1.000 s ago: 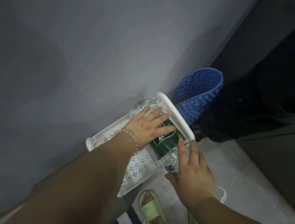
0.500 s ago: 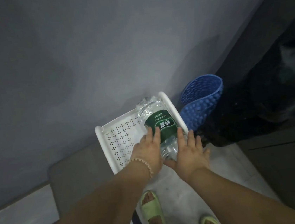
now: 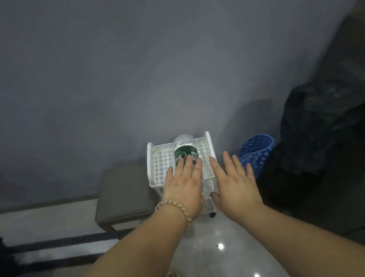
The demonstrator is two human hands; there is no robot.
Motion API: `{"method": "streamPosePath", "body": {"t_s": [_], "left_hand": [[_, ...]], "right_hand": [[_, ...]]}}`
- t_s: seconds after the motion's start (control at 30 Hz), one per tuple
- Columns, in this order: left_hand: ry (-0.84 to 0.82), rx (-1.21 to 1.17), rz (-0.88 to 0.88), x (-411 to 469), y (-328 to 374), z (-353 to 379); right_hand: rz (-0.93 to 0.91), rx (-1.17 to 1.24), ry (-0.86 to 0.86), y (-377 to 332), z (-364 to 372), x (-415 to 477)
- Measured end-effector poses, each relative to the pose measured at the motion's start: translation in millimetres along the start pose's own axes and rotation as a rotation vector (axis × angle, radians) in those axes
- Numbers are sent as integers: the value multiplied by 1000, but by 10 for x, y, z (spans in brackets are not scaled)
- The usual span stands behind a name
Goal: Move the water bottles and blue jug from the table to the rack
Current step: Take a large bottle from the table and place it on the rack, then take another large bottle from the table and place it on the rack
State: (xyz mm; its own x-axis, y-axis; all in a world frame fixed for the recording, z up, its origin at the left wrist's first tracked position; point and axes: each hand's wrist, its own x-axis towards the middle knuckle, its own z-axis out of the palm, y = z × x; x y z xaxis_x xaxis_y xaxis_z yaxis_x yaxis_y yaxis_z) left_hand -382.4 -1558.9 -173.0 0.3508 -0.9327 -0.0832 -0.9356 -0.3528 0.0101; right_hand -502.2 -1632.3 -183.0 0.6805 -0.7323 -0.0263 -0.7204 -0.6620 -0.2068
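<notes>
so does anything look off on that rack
The water bottle lies on its side on the top shelf of the rack, not upright, so it could roll; the left hand rests straight fingers on it. The blue basket beside it leans tilted.

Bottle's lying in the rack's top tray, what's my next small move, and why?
Probably lift the left hand off the water bottle and draw back. The bottle lies on its side inside the top tray of the white rack, only straight left fingers rest on it, and the right hand is open, holding nothing, so this placement looks done.
</notes>
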Motion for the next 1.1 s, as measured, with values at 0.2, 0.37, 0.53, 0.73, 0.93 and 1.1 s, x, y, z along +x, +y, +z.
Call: {"method": "streamPosePath", "body": {"t_s": [0.2, 0.37, 0.53, 0.73, 0.93, 1.1], "left_hand": [[124, 104, -137, -1043, -200, -364], [177, 164, -324, -2117, -525, -640], [258, 243, -508, -3565, -788, -813], [358, 268, -806, -6125, -870, -1003], [359, 375, -1033, -8609, -917, -1261], [355, 346, -1237, -9989, -1065, -1160]], "right_hand": [[-159, -14, 49, -406, -263, -534], [-380, 18, 125, -1214, -340, -1136], [-599, 49, 162, -2205, -391, -2010], [-801, 212, 235, -3443, -450, -3924], [-1048, 263, 228, -4695, -534, -5704], [-1203, 266, 229, -5607, -453, -6803]]}}
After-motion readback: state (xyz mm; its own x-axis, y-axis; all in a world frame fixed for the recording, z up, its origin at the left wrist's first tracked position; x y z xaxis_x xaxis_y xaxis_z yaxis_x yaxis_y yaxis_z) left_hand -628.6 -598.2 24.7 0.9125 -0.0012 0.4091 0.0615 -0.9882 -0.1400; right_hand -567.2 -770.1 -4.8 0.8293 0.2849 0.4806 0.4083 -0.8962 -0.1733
